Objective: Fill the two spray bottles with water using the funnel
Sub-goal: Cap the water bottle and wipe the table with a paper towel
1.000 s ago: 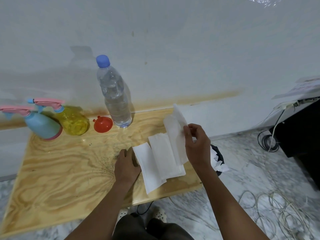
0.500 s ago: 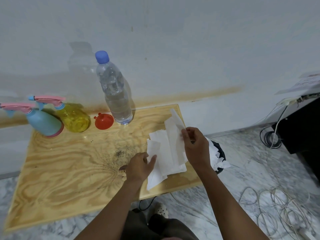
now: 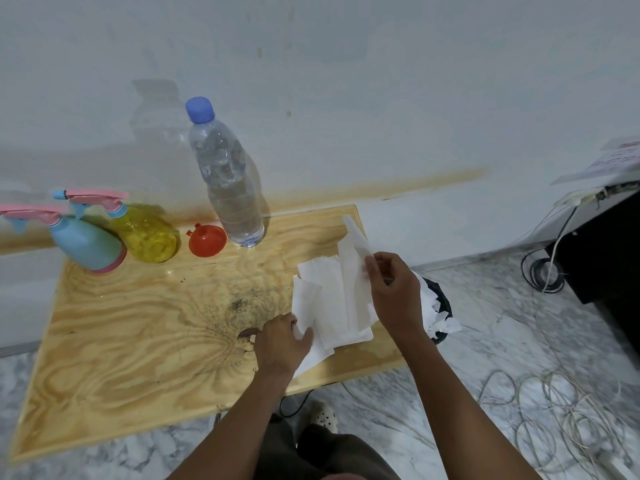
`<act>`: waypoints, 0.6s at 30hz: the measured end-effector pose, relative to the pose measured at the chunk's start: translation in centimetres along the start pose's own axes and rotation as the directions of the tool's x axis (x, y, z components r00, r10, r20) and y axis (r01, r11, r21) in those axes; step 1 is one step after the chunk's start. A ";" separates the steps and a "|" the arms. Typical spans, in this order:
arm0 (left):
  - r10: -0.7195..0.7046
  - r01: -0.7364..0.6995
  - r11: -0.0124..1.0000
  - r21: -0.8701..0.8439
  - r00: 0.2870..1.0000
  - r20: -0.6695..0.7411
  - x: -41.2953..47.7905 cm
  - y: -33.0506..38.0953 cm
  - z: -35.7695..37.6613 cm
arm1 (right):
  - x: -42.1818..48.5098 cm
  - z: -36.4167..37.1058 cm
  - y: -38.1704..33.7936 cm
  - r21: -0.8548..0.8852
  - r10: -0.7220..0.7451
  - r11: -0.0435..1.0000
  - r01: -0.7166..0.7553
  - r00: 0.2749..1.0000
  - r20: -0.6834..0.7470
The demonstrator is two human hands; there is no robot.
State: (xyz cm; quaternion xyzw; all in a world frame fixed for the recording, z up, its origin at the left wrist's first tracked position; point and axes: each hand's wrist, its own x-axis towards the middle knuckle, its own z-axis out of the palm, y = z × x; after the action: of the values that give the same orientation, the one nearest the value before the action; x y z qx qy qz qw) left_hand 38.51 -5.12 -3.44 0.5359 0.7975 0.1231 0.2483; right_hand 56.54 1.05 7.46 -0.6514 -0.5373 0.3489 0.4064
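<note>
A blue spray bottle (image 3: 85,245) and a yellow spray bottle (image 3: 149,233), both with pink trigger heads, stand at the back left of the plywood table (image 3: 121,341). A red funnel (image 3: 206,240) lies beside them, mouth down. A clear water bottle (image 3: 228,181) with a blue cap stands upright to its right, about half full. White paper towels (image 3: 329,299) lie at the table's right end. My left hand (image 3: 282,342) pinches the lower left sheet. My right hand (image 3: 393,296) holds a raised strip of towel by its edge.
A black bin (image 3: 440,306) with crumpled white paper sits on the floor just right of the table. Loose cables (image 3: 561,420) cover the marble floor at right. A black cabinet (image 3: 609,247) stands at far right. The wall runs close behind the table.
My left hand slid right along the table and took hold of the lower towel sheet, folding it over. My right hand kept its strip raised. The camera view shifted slightly.
</note>
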 end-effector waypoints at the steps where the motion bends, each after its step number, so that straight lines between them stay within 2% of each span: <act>1: 0.021 -0.021 0.999 0.027 1.000 -0.011 -0.2 0.0 0.2 | 0.0 0.0 0.0 -0.002 -0.001 1.000 0.001 1.000 -0.001; 7: 0.055 -0.052 0.995 0.081 0.998 -0.031 -0.6 -0.2 1.4 | -0.2 0.2 0.3 -0.004 0.003 1.000 -0.003 1.000 0.008; 12: -0.054 0.033 0.953 -0.302 0.997 -0.062 -0.6 -0.3 0.3 | 0.0 0.0 0.2 0.014 0.008 1.000 -0.008 1.000 -0.008; 18: 0.001 -0.143 0.843 -0.519 0.964 -0.264 0.3 4.0 -3.1 | 0.7 -0.9 -0.3 0.058 0.013 0.998 -0.009 0.998 -0.064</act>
State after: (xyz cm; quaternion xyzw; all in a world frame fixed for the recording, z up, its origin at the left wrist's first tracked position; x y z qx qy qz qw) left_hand 39.92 -3.02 0.98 0.4552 0.7358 0.4167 0.2787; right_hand 57.31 1.66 8.10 -0.6533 -0.5100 0.3454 0.4402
